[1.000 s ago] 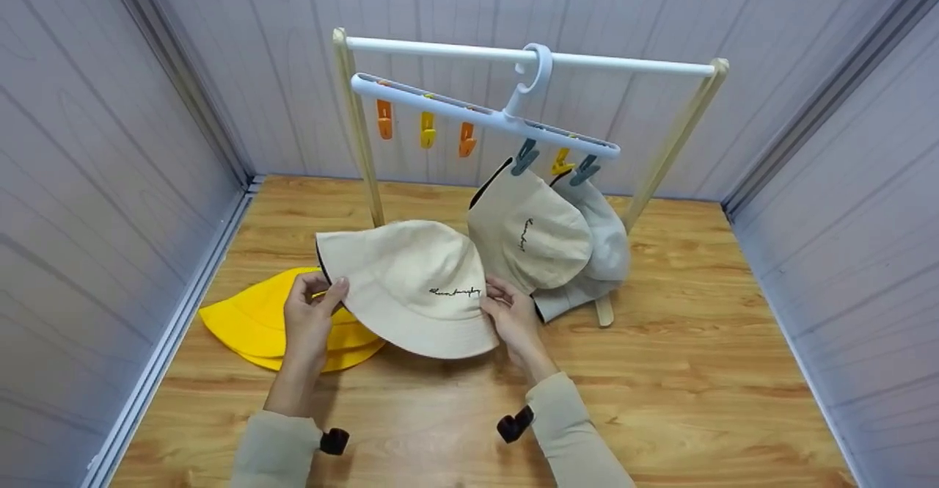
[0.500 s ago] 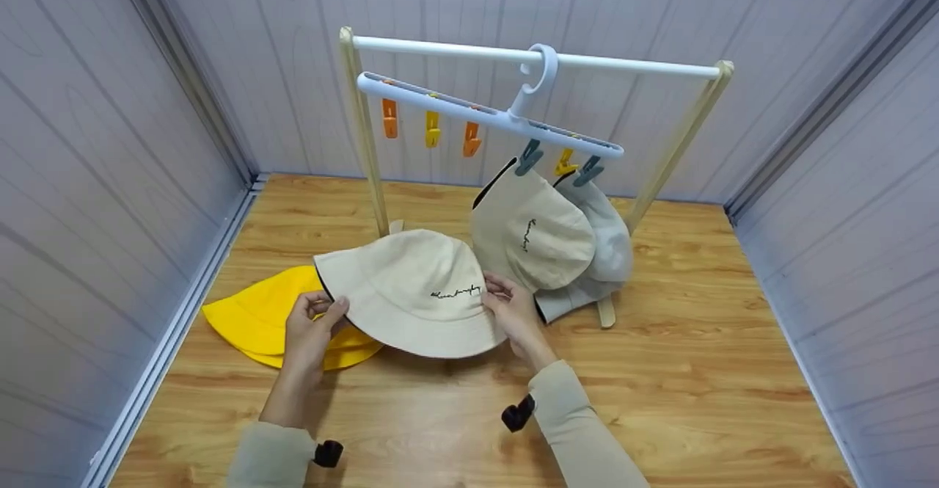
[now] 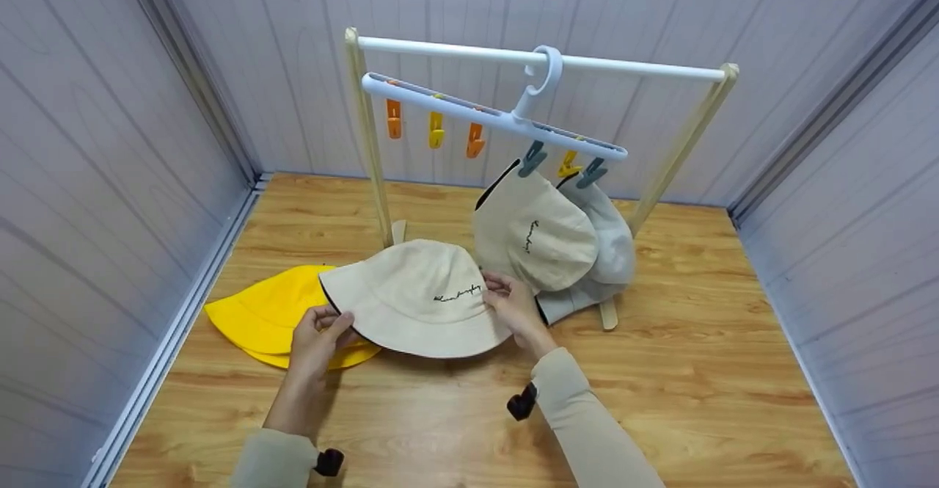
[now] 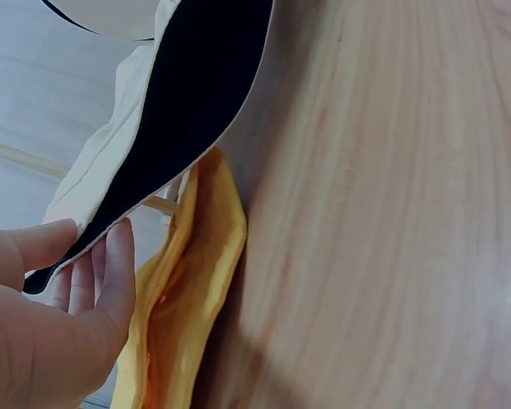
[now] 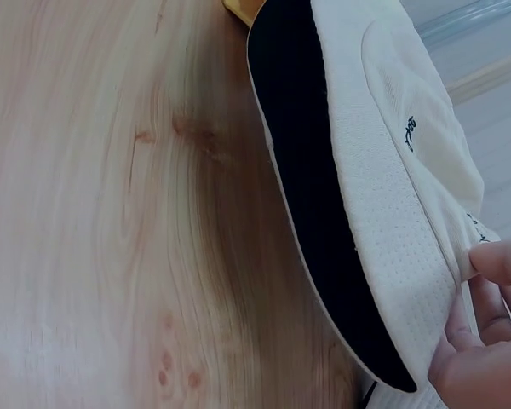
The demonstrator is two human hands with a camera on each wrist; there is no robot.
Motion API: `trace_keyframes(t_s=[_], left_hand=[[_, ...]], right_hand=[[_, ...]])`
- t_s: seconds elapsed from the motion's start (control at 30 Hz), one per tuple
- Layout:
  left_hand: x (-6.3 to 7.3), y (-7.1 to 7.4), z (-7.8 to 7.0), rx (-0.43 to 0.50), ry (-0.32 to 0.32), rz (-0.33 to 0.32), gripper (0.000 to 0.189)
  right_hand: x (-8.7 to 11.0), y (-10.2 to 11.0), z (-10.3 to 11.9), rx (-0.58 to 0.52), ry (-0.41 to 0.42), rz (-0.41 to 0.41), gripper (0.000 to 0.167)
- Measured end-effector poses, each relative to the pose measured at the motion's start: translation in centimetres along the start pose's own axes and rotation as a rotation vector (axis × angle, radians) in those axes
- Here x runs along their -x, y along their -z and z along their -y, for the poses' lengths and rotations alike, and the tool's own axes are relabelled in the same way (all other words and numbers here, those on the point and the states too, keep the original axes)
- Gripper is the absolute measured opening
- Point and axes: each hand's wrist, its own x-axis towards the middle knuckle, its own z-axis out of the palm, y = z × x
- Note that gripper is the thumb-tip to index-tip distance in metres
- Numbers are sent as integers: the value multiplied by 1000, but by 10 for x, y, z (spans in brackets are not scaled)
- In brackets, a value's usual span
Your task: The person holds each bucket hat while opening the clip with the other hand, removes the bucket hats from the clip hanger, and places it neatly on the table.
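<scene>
A cream bucket hat with dark script on its crown is held between both hands, its black lining showing in the wrist views. My left hand pinches the brim at the left, thumb on top and fingers beneath. On the right side, my right hand pinches the hat near the lettering. Yellow bucket hats lie stacked on the wooden surface, partly hidden behind the left hand and the cream hat. Behind the right hand, a beige bucket hat hangs from a grey clip.
A pale clip hanger hangs tilted from the white rail of a wooden-legged rack. Orange and yellow clips dangle on its left half. A light grey hat hangs at its right end. Panelled walls enclose the sides and back.
The cream hat has tipped and lowered slightly, its crown dropping away from the rack while both hands keep their pinch. The view has shifted slightly.
</scene>
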Motion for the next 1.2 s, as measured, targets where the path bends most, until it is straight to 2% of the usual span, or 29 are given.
trace_keyframes(t_s=[0.27,0.57,0.9,1.2], left_hand=[[1,-3,5,-34,29,16,32],[2,-6,7,-80,5,33,34],[1,-6,10,-217,6,32,31],[0,-3,12,-377,-63,18,29]], right_hand=[[-3,4,-3,14,-1,8,45],[-7,7,-8,19,-18,-5,40],[-10,6,-15,14,-8,-6,42],[-12,5,-18,50,-6,-3,41]])
